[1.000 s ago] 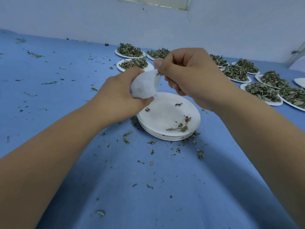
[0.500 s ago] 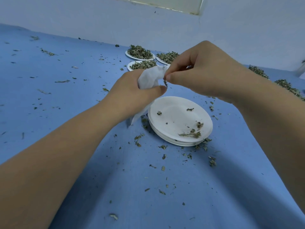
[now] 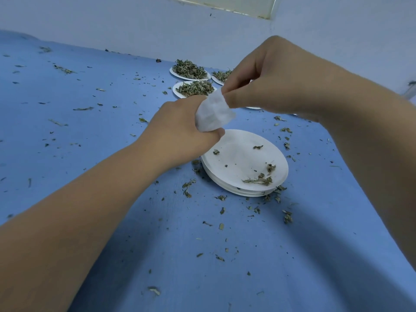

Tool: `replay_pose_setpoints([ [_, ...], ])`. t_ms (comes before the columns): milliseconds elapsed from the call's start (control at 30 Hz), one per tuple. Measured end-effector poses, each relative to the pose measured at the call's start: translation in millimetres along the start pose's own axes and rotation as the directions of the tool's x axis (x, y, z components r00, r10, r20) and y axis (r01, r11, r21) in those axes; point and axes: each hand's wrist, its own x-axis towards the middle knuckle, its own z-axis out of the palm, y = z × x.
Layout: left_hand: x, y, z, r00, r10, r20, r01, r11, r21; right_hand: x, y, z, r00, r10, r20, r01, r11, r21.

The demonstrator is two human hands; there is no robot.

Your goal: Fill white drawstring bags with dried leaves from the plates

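Note:
My left hand (image 3: 180,129) grips a white drawstring bag (image 3: 212,114) above the blue table, fingers curled round its lower part. My right hand (image 3: 261,75) pinches the bag's top edge between thumb and fingertips. Just below the bag sits a stack of white plates (image 3: 245,163); the top plate holds only a few dried leaf scraps (image 3: 258,180). The bag's contents are hidden.
Plates heaped with dried leaves (image 3: 190,69) (image 3: 194,88) stand at the back, one more partly behind my right hand. Leaf crumbs (image 3: 188,188) are scattered over the blue tablecloth (image 3: 90,131). A pale wall (image 3: 135,25) borders the table's far edge.
Both hands have lifted slightly with the bag. My right hand shifted from over the bag's mouth to pinching its top edge; the camera view tilted.

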Motion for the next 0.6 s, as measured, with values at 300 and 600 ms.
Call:
replay_pose_setpoints([
  [300, 0, -4, -5, 0.999, -0.025, 0.037, 0.025, 1.0, -0.002, 5, 16, 9, 0.989, 0.139, 0.041, -0.141, 0.989, 0.039],
  [600, -5, 2, -5, 0.99, -0.021, 0.142, 0.053, 0.973, -0.223, -6, 20, 16, 0.999, -0.013, -0.032, 0.019, 0.981, 0.195],
])
